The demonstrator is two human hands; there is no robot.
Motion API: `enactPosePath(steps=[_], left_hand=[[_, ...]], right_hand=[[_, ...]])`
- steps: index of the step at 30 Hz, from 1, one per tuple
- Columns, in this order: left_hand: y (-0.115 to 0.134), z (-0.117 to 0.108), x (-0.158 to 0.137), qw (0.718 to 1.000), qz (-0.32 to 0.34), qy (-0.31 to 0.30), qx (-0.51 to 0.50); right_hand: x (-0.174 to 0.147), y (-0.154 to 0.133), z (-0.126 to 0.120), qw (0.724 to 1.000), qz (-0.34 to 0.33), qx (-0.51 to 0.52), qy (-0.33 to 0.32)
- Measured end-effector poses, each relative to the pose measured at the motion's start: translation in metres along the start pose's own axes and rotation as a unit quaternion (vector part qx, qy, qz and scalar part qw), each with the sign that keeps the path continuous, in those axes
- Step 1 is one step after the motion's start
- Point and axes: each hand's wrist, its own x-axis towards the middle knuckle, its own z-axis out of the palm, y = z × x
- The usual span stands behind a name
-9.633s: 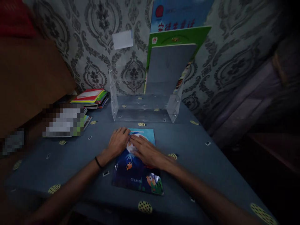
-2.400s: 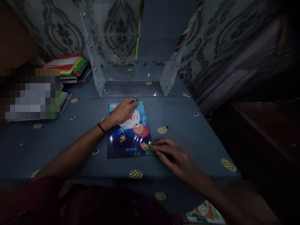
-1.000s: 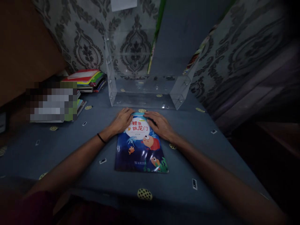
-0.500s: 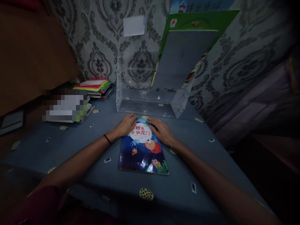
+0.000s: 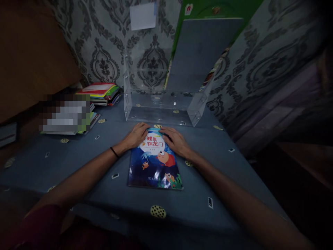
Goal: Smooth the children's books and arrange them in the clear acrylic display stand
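A thin picture book (image 5: pixel 153 170) lies flat on the cloth-covered table, its dark blue cover showing orange fish and red Chinese characters. My left hand (image 5: pixel 137 134) rests at the book's top left corner, fingers stretched toward the upper edge. At the top right corner lies my right hand (image 5: pixel 175 141), its fingers reaching the top edge and its thumb apart from them over the cover. Both hands touch the book without lifting it. Just behind them stands a clear acrylic book rack (image 5: pixel 158 119).
Inside the rack leans a large green-bordered book (image 5: pixel 203 55) on the right. Two book stacks lie at left: a colourful one (image 5: pixel 99 91) behind, and another (image 5: pixel 65 121) partly pixelated. A dark flat device (image 5: pixel 7 133) sits at far left. Patterned wallpaper (image 5: pixel 153 59) rises behind.
The whole view has shifted slightly, so everything appears a little higher and further left. Both hands stay at the book's top corners, and the book keeps its place on the table.
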Motion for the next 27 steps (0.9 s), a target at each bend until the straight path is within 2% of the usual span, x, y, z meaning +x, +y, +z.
enactPosePath(steps=[27], left_hand=[[0.0040,-0.0009,-0.0002,1.000,-0.005,0.005,-0.008]], right_hand=[[-0.0029,-0.0019,0.0006,1.000,0.000,-0.005,0.004]])
